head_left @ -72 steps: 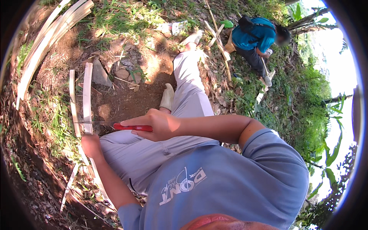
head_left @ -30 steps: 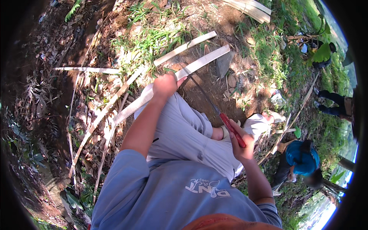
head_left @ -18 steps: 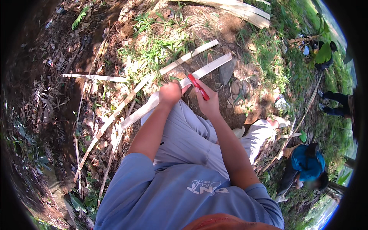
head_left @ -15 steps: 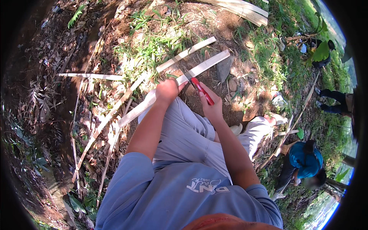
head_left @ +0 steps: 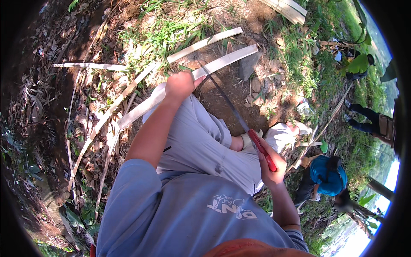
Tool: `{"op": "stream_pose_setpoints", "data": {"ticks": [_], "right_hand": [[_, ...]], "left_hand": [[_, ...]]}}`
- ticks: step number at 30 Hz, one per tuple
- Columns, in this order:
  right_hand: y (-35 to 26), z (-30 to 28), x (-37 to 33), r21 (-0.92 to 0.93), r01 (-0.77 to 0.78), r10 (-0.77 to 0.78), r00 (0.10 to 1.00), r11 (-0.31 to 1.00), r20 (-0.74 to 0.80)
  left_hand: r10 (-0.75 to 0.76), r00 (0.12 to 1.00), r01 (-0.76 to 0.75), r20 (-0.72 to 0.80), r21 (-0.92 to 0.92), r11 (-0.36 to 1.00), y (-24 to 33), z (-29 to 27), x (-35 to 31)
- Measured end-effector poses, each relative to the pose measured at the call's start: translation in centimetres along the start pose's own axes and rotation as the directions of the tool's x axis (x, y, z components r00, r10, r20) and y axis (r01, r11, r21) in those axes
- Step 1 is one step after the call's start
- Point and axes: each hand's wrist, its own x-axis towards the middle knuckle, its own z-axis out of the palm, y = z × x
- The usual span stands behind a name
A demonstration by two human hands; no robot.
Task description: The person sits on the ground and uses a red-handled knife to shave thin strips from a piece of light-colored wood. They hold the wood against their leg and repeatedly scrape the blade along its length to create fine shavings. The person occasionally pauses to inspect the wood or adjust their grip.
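My left hand [head_left: 180, 84] is closed around a long pale slat [head_left: 231, 59], which looks like split bamboo or wood. The slat slants from lower left to upper right across my bent leg. In my right hand [head_left: 273, 166] is the red handle of a handsaw [head_left: 231, 107], its long thin dark blade reaching up and left. Close to my left thumb, the blade's far part lies against the slat. Just beyond the slat, a shorter pale piece [head_left: 205, 43] rests on the ground. A flat grey stone [head_left: 248, 65] is at the slat's upper right end.
Long thin strips [head_left: 99, 125] lie to my left among dry leaves. More pale slats [head_left: 287, 9] are stacked at the far right. A person in a teal shirt [head_left: 329, 174] bends over at right, and another in dark trousers [head_left: 364, 115] stands farther off.
My right hand has drawn the saw back down and to the right, exposing most of the blade. My left hand still grips the slat; the whole view has shifted slightly.
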Motion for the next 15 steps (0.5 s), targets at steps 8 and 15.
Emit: {"op": "stream_pose_setpoints", "data": {"ticks": [8, 15], "right_hand": [[3.0, 13.4, 16.8, 0.299, 0.137, -0.109, 0.988, 0.945, -0.108], [3.1, 16.8, 21.6, 0.373, 0.257, -0.189, 0.959, 0.892, -0.211]], "left_hand": [[0.048, 0.986, -0.043, -0.161, 0.031, 0.999, -0.6, 1.2, 0.5], [0.056, 0.99, -0.052, -0.126, 0.032, 0.998, -0.4, -0.1, 0.3]]}}
